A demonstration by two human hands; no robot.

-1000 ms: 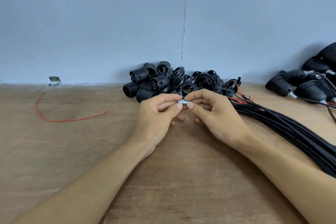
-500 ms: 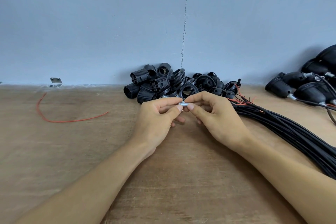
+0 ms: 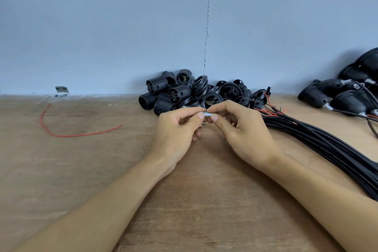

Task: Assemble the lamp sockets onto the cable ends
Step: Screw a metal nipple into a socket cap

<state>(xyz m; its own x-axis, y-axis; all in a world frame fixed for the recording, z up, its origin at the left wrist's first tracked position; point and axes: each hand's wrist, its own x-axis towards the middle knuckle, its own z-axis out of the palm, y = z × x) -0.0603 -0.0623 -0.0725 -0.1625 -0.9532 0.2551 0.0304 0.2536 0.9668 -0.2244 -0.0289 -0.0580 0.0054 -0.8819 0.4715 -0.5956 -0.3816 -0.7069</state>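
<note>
- Pinched between thumb and forefinger of both hands, one small silver tube sat at the centre of the head view, just in front of the socket pile.
- The left hand gripped the tube's left end, its other fingers curled under the palm, its forearm running in from the lower left.
- The right hand gripped the right end, knuckles raised, its forearm coming from the lower right.
- One pile of black lamp sockets lay against the wall above the hands. At least four ribbed bodies showed on its left, and the rings were too overlapped to count.
- One bundle of black cables ran from the right edge toward the pile, with red wire ends showing.
- A second group of dark sockets with cables lay at the right edge.
- One loose red wire and one metal bracket lay at the left on the wooden table.
</note>
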